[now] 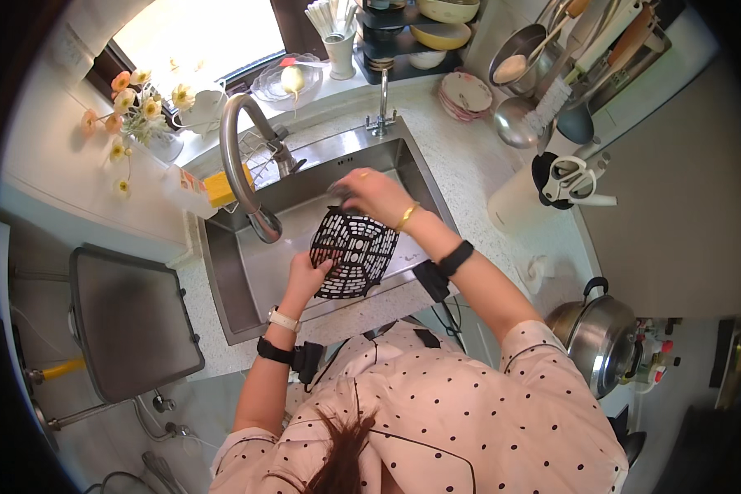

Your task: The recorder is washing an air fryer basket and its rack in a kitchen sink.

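A black perforated air-fryer plate (pixel 357 250) is held tilted over the stainless-steel sink (pixel 253 265). My left hand (pixel 307 276) grips it by its left edge, thumb on the upper face and fingers showing through the slots. At the plate's far edge is my right hand (pixel 373 192), its fingers curled around a small grey scourer (pixel 338 192). That scourer is blurred and partly covered by the fingers. The arched faucet (pixel 238 142) hangs over the sink's left part, with no water visibly running.
A smaller tap (pixel 381 105) rises behind the sink. To the left are a yellow sponge (pixel 221 188) and a vase of flowers (pixel 154 139). Stacked saucers (pixel 465 94), a holder with scissors (pixel 571 179) and a lidded steel pot (pixel 602 346) stand to the right.
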`<state>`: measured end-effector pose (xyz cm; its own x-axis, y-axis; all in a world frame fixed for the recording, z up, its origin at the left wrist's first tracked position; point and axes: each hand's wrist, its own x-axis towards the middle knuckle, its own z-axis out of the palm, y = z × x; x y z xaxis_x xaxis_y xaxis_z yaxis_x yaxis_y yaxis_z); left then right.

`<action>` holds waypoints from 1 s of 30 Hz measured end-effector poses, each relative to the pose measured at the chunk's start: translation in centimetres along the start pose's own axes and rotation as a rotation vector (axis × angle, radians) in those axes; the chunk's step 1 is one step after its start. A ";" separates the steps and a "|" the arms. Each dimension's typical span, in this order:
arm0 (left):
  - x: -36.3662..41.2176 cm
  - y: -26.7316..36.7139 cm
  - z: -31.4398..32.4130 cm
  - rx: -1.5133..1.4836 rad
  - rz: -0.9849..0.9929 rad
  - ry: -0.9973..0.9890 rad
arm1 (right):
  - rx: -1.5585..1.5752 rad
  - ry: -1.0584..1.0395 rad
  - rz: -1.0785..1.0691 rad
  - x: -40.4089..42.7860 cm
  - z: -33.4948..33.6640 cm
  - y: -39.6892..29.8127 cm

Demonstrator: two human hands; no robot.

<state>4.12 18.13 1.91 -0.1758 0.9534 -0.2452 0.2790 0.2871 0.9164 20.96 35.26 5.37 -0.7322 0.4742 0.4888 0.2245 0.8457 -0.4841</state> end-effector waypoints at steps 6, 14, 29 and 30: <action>0.1 -0.3 1.0 0.021 -0.006 0.063 | -0.226 -0.249 -0.227 1.3 1.1 -0.6; 0.0 0.3 0.6 0.236 0.150 0.178 | 0.454 -0.078 0.466 -0.5 4.3 2.4; -2.9 1.4 0.8 0.480 0.444 0.242 | 1.162 0.107 1.120 -5.1 1.0 -2.3; -2.9 1.5 1.0 0.480 0.444 0.241 | 1.262 0.087 1.151 -5.7 1.1 -2.3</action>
<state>6.00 15.84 3.64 -0.1374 0.9588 0.2486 0.7498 -0.0633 0.6587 23.87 30.37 2.91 -0.5242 0.7019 -0.4822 -0.0690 -0.5994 -0.7975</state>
